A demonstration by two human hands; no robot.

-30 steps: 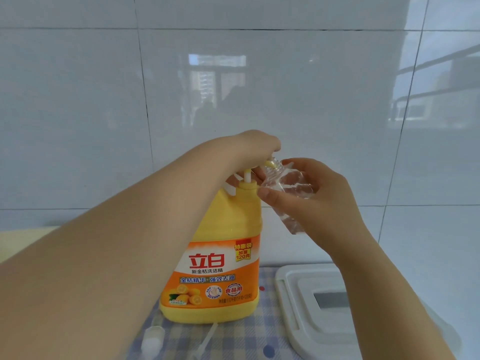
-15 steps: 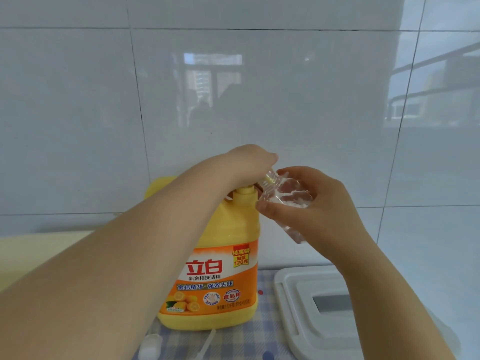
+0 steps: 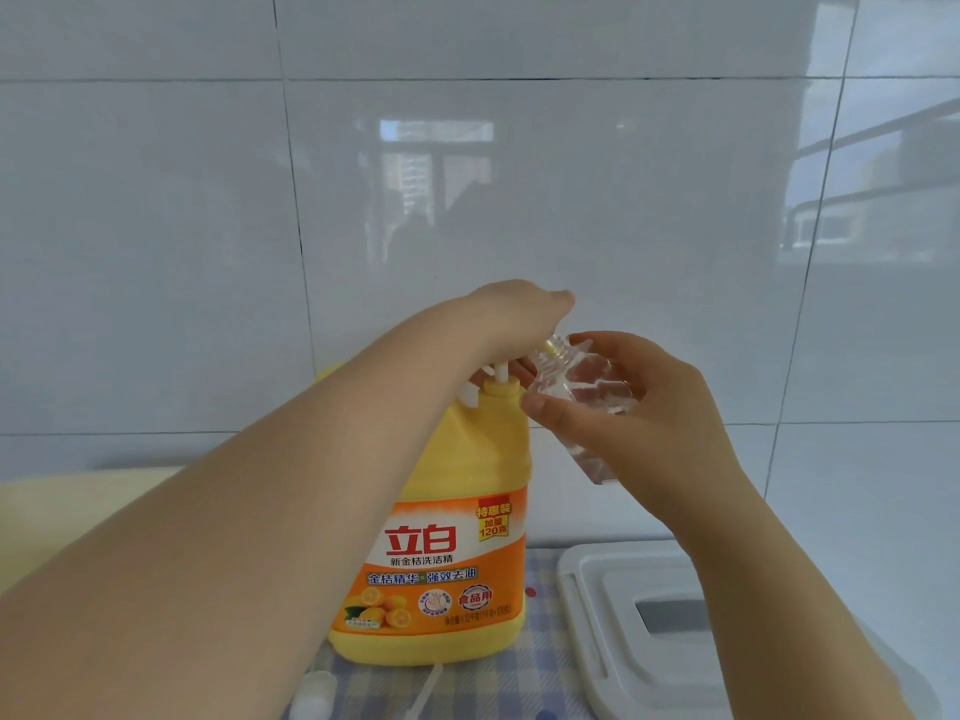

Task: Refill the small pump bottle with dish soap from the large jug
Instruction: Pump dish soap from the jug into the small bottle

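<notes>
The large yellow dish soap jug stands upright on a checked cloth, its orange label facing me. My left hand lies over the jug's pump head with its fingers curled down around it, hiding the head. The white pump stem shows above the yellow cap. My right hand grips the small clear bottle, tilted with its open mouth up against the pump's nozzle. A little clear liquid seems to sit inside it. The small bottle's white pump and its tube lie on the cloth in front of the jug.
A white plastic box lid with a grey window lies at the lower right, under my right forearm. The blue checked cloth covers the counter. A pale yellow surface sits at the left. A glossy tiled wall stands close behind.
The jug's pump was pressed fully down half a second ago and has risen again, its white stem showing. The small bottle stays at the nozzle.
</notes>
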